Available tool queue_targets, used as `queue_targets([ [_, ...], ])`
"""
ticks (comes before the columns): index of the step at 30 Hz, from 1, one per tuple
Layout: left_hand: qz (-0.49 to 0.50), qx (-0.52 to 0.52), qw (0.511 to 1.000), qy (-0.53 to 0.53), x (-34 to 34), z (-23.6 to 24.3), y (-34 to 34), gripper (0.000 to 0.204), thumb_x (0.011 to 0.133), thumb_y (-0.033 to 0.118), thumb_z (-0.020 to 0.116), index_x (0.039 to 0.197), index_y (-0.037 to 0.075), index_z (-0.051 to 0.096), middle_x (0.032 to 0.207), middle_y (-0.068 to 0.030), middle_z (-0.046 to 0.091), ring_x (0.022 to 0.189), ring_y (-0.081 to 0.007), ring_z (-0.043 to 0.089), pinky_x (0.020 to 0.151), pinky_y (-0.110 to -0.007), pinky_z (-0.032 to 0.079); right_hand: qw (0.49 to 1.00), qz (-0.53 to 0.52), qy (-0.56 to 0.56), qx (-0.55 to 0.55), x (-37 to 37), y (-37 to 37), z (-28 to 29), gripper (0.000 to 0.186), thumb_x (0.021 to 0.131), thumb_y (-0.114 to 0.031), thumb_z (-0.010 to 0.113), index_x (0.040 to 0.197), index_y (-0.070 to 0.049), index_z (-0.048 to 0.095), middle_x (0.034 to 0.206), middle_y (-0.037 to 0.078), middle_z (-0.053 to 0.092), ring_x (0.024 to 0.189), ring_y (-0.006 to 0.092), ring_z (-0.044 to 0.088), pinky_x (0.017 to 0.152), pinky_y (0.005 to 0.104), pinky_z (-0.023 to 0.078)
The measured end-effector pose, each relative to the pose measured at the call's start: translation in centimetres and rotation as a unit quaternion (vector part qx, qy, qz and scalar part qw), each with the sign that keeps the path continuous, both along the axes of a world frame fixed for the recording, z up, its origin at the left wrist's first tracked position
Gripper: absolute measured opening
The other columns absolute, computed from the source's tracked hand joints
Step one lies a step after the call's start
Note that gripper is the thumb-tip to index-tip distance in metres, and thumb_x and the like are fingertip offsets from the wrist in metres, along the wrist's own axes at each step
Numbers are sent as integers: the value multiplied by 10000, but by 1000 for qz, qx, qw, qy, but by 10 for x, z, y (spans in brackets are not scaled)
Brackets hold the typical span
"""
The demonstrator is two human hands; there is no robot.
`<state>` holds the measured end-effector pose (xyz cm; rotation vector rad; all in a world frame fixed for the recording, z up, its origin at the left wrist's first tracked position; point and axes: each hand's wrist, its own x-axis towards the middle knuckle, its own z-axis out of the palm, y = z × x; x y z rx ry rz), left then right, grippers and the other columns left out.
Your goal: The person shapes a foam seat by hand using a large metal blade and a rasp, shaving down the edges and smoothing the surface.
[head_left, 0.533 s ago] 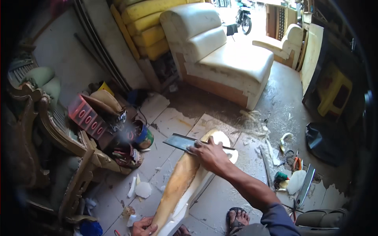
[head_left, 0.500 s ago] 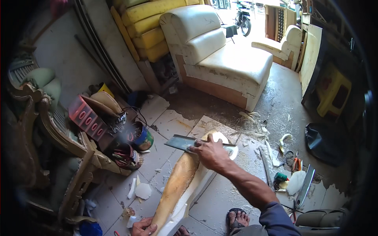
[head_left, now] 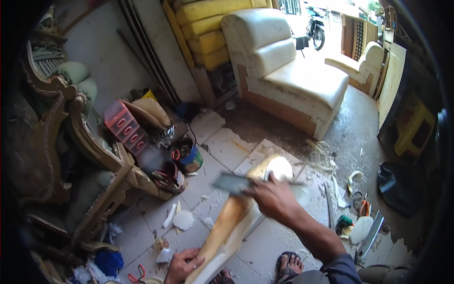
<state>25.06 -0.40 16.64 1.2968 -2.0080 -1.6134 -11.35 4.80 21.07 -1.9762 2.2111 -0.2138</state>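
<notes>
A long yellow-brown foam piece with white sides (head_left: pixel 227 217), shaped like a sofa armrest, slants up from the lower edge to a rounded white end. My left hand (head_left: pixel 183 266) is closed round its near end, thumb on top. Across the upper part lies a flat grey metal blade (head_left: pixel 229 183), blurred by motion. My right hand (head_left: pixel 274 198) grips the blade from above, fingers bent over it. The blade's thin far side sticks out to the right of the hand. Its contact edge with the foam is hidden.
Tool-filled buckets (head_left: pixel 188 156) and a red plastic rack (head_left: pixel 125 125) stand at left beside a carved wooden chair frame (head_left: pixel 97 142). A cream sofa seat (head_left: pixel 302 80) stands ahead. Foam scraps (head_left: pixel 183 220) litter the tiles. Pliers (head_left: pixel 364 208) and a metal strip (head_left: pixel 370 236) lie at right.
The whole view has shifted, so the scene sits farther right. My right hand and the blade have moved slightly toward me along the foam piece. The left hand still holds the near end.
</notes>
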Motion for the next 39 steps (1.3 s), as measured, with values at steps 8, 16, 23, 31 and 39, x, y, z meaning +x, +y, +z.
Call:
queue_targets([
  [8, -28, 0, 999, -26, -13, 4, -5, 301, 908, 121, 711, 1131, -81, 721, 1061, -142, 734, 982, -179, 662, 879, -299, 504, 998, 24, -1, -56, 4, 15, -4, 391, 997, -196, 490, 1366, -248, 608, 1356, 55, 571, 1195, 345, 529, 901, 559, 488],
  [16, -13, 8, 1000, 9, -31, 26, -9, 352, 940, 205, 728, 1157, -72, 712, 1012, -108, 751, 907, -124, 659, 841, -270, 527, 997, 23, 24, 67, 23, 34, 44, 494, 985, -136, 466, 1441, -305, 549, 1485, 60, 496, 1251, 393, 509, 983, 613, 452],
  [23, 5, 14, 998, -67, -45, 39, -26, 325, 945, 244, 724, 1086, -49, 741, 863, -45, 755, 784, -62, 627, 728, -235, 516, 998, 33, 37, 50, 31, 35, 57, 527, 989, -112, 468, 1438, -372, 556, 1560, 22, 466, 1335, 399, 445, 982, 528, 431],
  [31, 48, 101, 993, -27, -55, 41, -15, 386, 939, 284, 728, 1129, -51, 732, 894, -82, 765, 786, -65, 634, 727, -237, 530, 998, 39, 32, 31, 22, 35, 67, 444, 1000, -161, 472, 1399, -311, 598, 1438, 50, 544, 1322, 406, 479, 926, 589, 493],
  [39, 66, 99, 992, -38, -53, 42, -8, 411, 934, 301, 738, 1142, -54, 728, 901, -97, 767, 784, -94, 666, 738, -248, 539, 998, 14, 66, 11, 20, 20, 68, 430, 1028, -171, 450, 1393, -329, 613, 1335, 37, 617, 1224, 353, 542, 970, 538, 457],
])
